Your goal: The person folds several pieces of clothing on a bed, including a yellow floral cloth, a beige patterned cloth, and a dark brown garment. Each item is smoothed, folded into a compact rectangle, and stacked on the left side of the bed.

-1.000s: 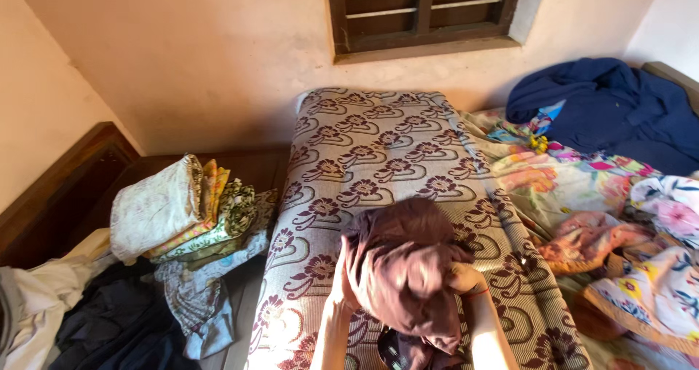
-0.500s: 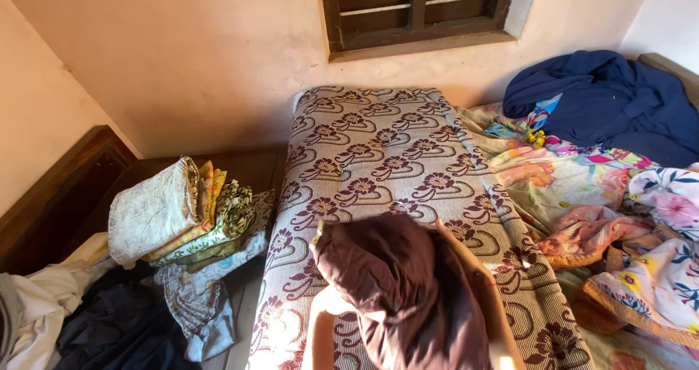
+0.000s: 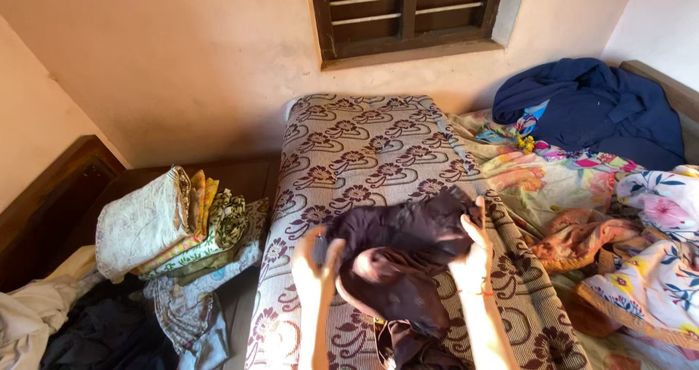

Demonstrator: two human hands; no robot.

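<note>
Both hands gripped a dark maroon garment [image 3: 397, 257] over the patterned mattress [image 3: 364, 151]: left hand [image 3: 314, 261] pinched one edge, right hand [image 3: 472, 257] clutched the other. Loose bottom folds could probably slip and bunch. Folded cloth stack [image 3: 167, 224] sat left, floral sheet [image 3: 641, 217] right, navy cloth [image 3: 590, 108] farther back.

Bare forearms, no sleeves seen

A thin red thread is worn around the wrist of the right hand [image 3: 472, 257]; nothing is worn on the left hand [image 3: 314, 264].
</note>
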